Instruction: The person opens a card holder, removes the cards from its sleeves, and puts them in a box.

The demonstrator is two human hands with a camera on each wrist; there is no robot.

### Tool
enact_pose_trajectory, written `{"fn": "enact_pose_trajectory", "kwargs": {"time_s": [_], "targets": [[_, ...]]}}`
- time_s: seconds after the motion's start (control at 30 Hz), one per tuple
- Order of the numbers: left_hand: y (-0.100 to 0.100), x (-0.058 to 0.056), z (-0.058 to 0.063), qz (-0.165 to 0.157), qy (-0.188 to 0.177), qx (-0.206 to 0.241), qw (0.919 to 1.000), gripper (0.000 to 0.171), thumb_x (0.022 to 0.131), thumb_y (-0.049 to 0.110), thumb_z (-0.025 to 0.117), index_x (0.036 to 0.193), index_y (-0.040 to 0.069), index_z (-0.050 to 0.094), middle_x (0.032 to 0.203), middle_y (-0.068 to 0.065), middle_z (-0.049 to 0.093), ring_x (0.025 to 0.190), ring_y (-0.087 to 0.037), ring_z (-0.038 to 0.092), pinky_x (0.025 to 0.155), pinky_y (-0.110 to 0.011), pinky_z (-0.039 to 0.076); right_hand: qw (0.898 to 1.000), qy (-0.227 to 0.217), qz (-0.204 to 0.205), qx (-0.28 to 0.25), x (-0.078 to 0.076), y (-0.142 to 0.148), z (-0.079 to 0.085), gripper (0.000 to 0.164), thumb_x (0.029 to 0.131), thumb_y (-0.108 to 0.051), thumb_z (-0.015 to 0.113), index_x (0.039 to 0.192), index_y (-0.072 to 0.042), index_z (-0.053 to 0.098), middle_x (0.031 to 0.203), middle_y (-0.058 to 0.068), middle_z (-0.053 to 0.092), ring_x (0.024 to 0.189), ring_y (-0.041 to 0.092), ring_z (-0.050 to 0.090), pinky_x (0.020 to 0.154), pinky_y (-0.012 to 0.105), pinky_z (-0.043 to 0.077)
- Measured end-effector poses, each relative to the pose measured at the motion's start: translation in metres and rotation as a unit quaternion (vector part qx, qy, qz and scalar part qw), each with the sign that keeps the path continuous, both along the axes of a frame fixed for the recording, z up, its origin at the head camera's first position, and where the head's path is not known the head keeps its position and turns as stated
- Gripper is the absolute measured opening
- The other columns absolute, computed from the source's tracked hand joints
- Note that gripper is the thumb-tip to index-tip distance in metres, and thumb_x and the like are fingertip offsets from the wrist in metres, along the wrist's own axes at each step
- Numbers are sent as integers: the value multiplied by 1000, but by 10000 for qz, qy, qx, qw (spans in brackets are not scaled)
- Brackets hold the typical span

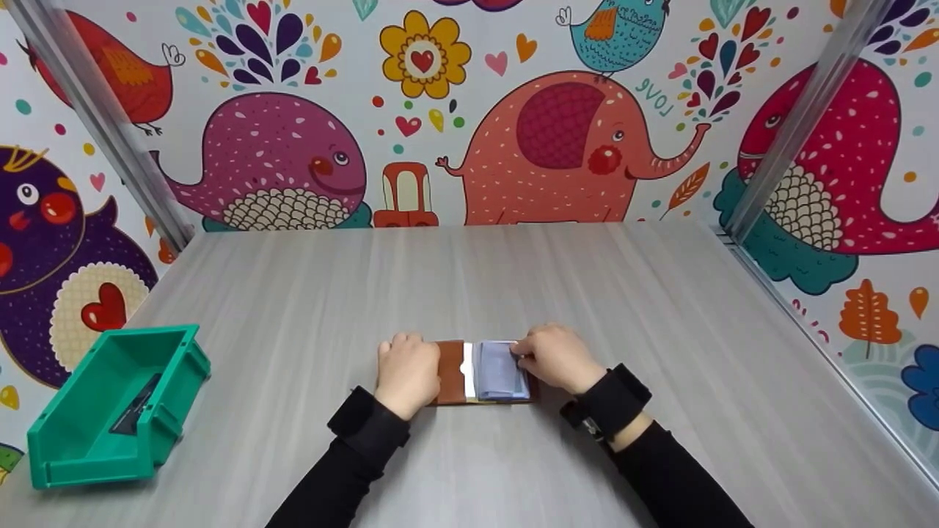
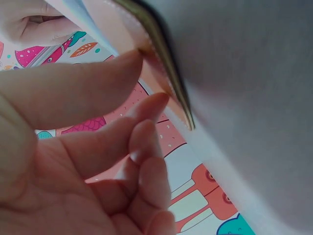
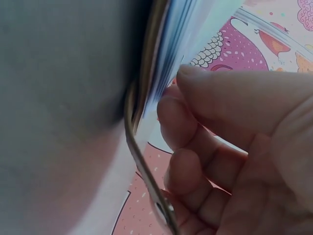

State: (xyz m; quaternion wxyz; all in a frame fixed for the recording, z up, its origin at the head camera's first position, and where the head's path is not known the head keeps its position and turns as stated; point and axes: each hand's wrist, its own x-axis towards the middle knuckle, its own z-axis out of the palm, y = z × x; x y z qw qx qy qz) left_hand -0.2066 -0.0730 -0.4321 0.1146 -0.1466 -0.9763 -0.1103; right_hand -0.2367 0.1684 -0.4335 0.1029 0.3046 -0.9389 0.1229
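A brown card holder point(image 1: 450, 372) lies spread flat on the table between the two hands, with clear plastic sleeves point(image 1: 500, 370) stacked on its right half. A white strip point(image 1: 469, 372) shows by the fold. My left hand point(image 1: 408, 372) rests at the left cover; in the left wrist view its thumb and index fingertips touch the brown inner face point(image 2: 155, 78), the other fingers loosely bent. With thumb and index finger my right hand point(image 1: 559, 357) pinches the sleeves' right edge. The right wrist view shows the layered sleeve edges point(image 3: 168, 63) beside the thumb tip, above the cover's edge point(image 3: 144, 169).
To the left stands a green plastic bin point(image 1: 88, 411) with a dark flat item point(image 1: 136, 405) inside. Pale wood-grain table point(image 1: 455, 286) surrounds the card holder. Walls with cartoon animals and metal posts point(image 1: 807, 125) border the table.
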Motion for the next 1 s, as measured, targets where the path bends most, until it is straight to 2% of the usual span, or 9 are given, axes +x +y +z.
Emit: {"fn": "enact_pose_trajectory", "kwargs": {"time_s": [0.37,0.6,0.83,1.0], "targets": [[1,0,1,58,-135,-6,9999,16,74,5,76,70,10,62,75,-4,52,76,-26,47,67,-39,30,9990,-276,359,-18,5,-7,3,18,76,-5,78,93,-9,79,72,1,59,68,21,54,65,38,44],[1,0,1,63,-87,-23,9999,21,73,8,81,69,11,60,72,-4,50,74,-25,48,65,-38,30,9987,-222,461,56,10,-14,3,26,77,-10,81,103,-10,79,78,2,65,72,22,57,68,38,46],[1,-1,1,62,-75,-50,9999,20,73,9,79,68,11,60,73,-4,52,77,-27,50,66,-39,31,9979,-157,624,123,14,-22,1,27,78,-11,80,105,-9,78,84,4,69,77,23,61,72,38,49],[1,-1,1,66,-147,-40,9999,22,73,9,80,67,12,58,74,-4,52,77,-26,49,67,-39,31,9971,-79,744,129,17,-26,0,29,80,-12,80,108,-9,77,86,4,69,76,23,60,69,36,48]]}}
